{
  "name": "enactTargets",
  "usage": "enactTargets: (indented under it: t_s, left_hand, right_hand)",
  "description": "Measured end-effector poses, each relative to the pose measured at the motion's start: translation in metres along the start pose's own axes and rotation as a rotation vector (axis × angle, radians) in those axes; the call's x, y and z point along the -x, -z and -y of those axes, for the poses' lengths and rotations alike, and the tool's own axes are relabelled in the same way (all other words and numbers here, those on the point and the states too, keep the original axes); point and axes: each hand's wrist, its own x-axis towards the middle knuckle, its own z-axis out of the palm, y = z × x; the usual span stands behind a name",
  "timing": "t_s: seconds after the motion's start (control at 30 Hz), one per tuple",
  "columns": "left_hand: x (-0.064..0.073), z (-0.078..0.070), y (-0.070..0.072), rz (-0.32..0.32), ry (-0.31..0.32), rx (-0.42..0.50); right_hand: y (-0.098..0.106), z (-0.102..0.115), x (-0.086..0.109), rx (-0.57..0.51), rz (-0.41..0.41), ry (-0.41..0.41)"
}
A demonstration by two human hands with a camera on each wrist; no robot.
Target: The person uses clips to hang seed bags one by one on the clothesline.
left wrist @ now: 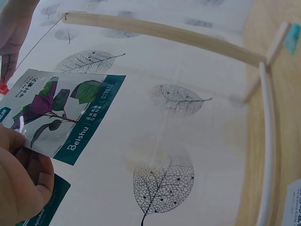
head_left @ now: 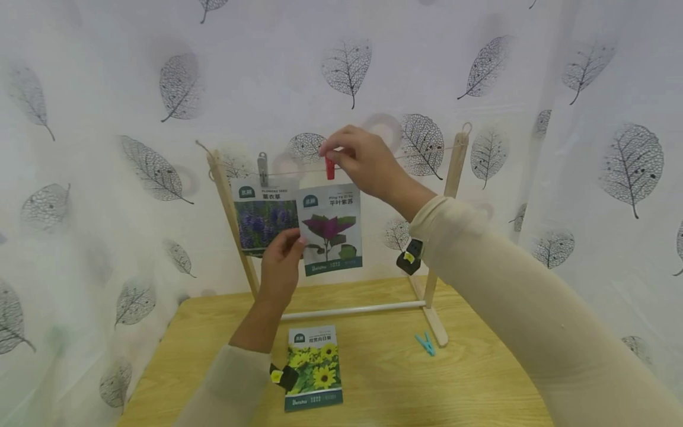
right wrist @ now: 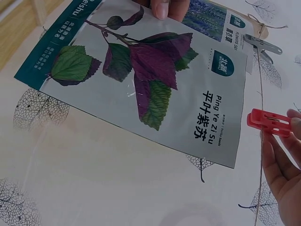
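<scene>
Perilla packet [head_left: 341, 204] is held up before the wooden rack [head_left: 456, 166], just below its cord [right wrist: 258, 202]. Left hand [head_left: 280, 273] pinches the packet by a side edge, apparently so that its top is left free. Right hand [head_left: 365, 160] pinches the red peg [head_left: 330, 170] at the cord by its upper end, likely because squeezing there spreads its mouth.

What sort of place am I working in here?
Probably a small indoor tabletop setup: a yellowish wood-grain table, a pale wooden hanging frame standing on it, and a whitish leaf-printed curtain enclosing it.
</scene>
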Motion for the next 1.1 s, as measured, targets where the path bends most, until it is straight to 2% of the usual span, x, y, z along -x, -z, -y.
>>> enactTargets:
  t_s: [0.3,0.53,0.9,1.1]
  left_hand:
    - [-0.0033,-0.0013,-0.0008,0.005,-0.001,0.006]
    - [-0.0059,-0.0061,-0.0019,-0.016,-0.013,-0.002]
    - [-0.0046,-0.0083,-0.0016,-0.004,-0.006,-0.012]
    - [-0.0062,-0.0081,-0.0019,-0.004,-0.013,-0.006]
  right_hand:
    - [-0.0012,-0.0013,0.0019,0.003,0.013,0.0]
    - [-0.001,-0.0014,0.0012,-0.001,0.015,0.002]
    - [0.0007,0.001,0.003,-0.004,0.006,0.009]
    - [0.001,0.0011,0.0035,-0.005,0.028,-0.007]
